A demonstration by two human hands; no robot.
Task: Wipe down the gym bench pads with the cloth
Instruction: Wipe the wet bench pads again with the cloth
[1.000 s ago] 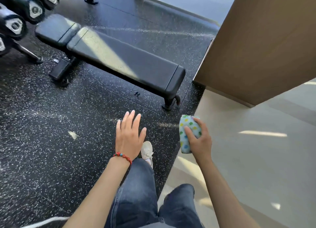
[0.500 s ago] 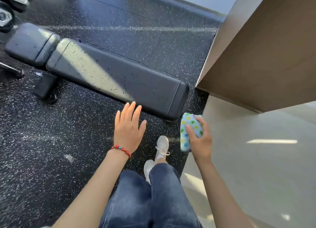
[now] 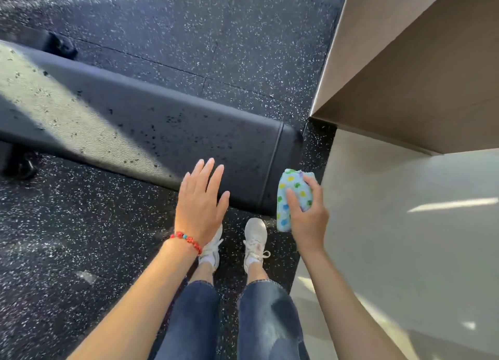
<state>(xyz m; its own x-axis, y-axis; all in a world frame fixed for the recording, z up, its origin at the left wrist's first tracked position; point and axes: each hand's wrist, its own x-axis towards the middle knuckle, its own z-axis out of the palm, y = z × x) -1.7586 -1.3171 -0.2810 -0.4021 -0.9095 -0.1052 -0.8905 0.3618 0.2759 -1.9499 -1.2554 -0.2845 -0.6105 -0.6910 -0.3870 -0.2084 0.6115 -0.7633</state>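
Note:
A long black bench pad (image 3: 167,133) runs from the left edge to the middle, dotted with dark specks and crossed by a band of sunlight. My left hand (image 3: 199,203) hovers flat with fingers spread over the pad's near edge, close to its right end. My right hand (image 3: 306,214) grips a folded light-blue cloth (image 3: 293,195) with coloured dots, held just past the pad's right end. The pad's left part runs out of frame.
Black speckled rubber floor (image 3: 81,238) lies around the bench. A tan wall corner (image 3: 405,71) rises at the right, above pale flooring (image 3: 405,238). My feet in white shoes (image 3: 255,238) stand just before the pad's end. A dark bench foot (image 3: 60,46) shows behind the pad.
I have stepped up to the bench, which now fills the view much closer. Both feet stand together by its right end. Both hands now reach the pad's near edge.

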